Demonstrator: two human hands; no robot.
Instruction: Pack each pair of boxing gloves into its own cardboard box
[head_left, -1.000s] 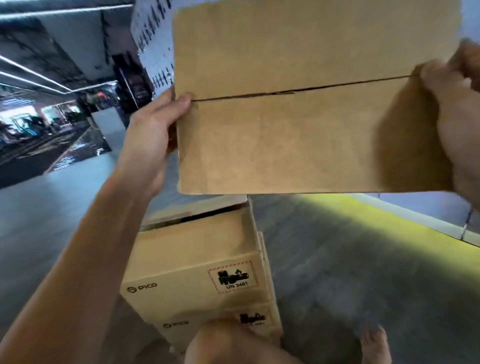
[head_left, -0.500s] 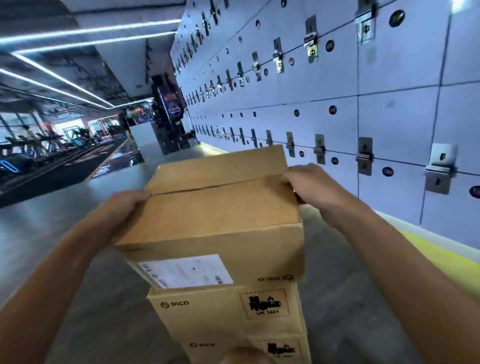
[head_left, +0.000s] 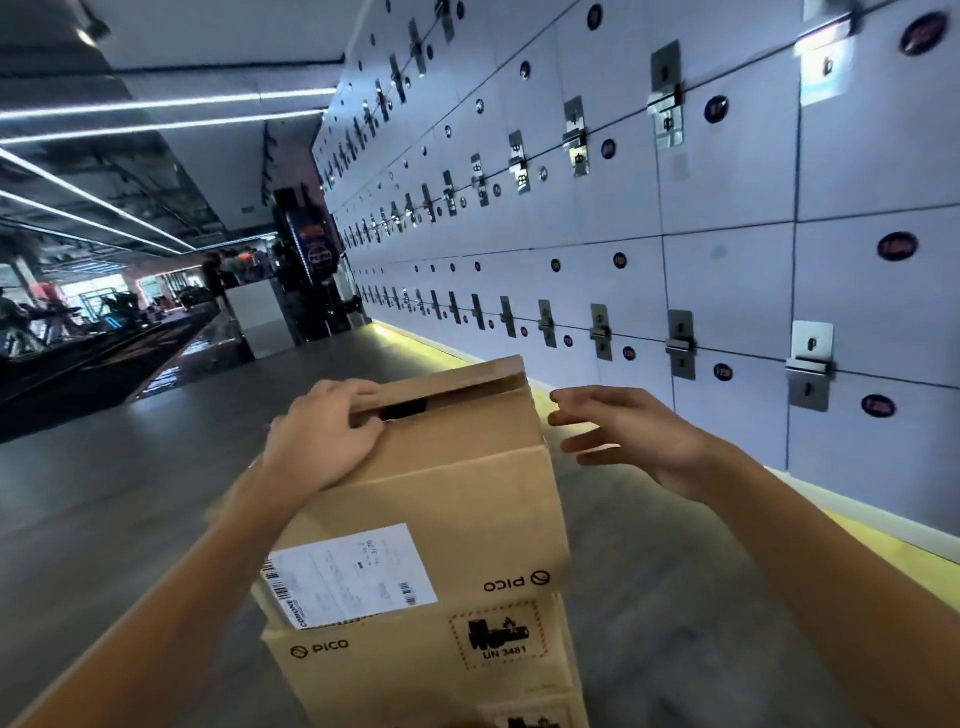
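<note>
A top cardboard box sat on a lower box, which was cut off at the near edge. The left hand gripped its flaps beside a dark gap; the contents were hidden. The right hand hovered spread-fingered just right of it, holding nothing.

Materials: matt cardboard, satin panels, bright metal.
Top box is plain brown cardboard, matt and slightly fibrous, creased along the flap edges; the white paper label on its near face is smooth with a faint sheen. Lower box is the same matt brown board with black and red print. Locker doors on the right are smooth pale panels with a satin finish; latches are brushed bright metal. Floor is smooth grey, glossier far left.
</note>
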